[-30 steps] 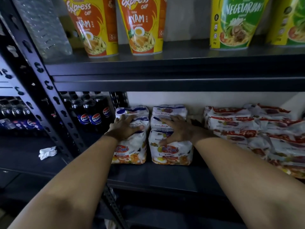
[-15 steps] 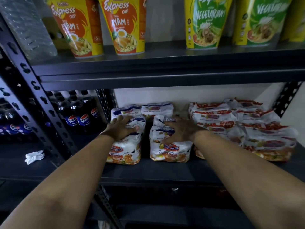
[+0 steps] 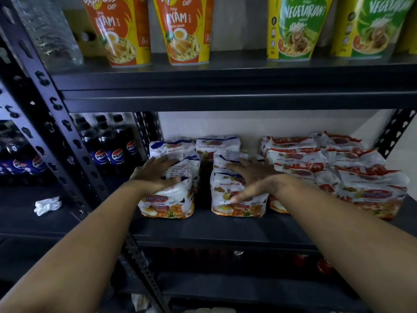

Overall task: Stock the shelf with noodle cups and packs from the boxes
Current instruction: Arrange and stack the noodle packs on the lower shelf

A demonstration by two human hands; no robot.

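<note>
Both hands were on the blue-and-white noodle packs on the middle shelf [image 3: 225, 227], well apart from each other. The left hand [image 3: 155, 175] lay over the top of the left stack [image 3: 169, 199], fingers spread and bent over the uppermost pack. The right hand [image 3: 250, 177] rested on the right stack [image 3: 237, 199], fingers fairly straight, with one finger reaching down the front face; whether it pinched anything could not be told through the blur. A dark gap stood between the two stacks, and a heap of red-and-white packs [image 3: 338, 177] sat just beside the right one. Orange cups [image 3: 185, 35] and green cups [image 3: 295, 30] stood on the shelf above. The step looked like squaring up and seating the stacks. To do it well, the palms should have pressed down and back evenly, since the soft bags would slump or slide if pushed from one corner. Keeping the printed fronts facing out and level with the shelf edge would have left a tidy row, without crowding the red heap.
</note>
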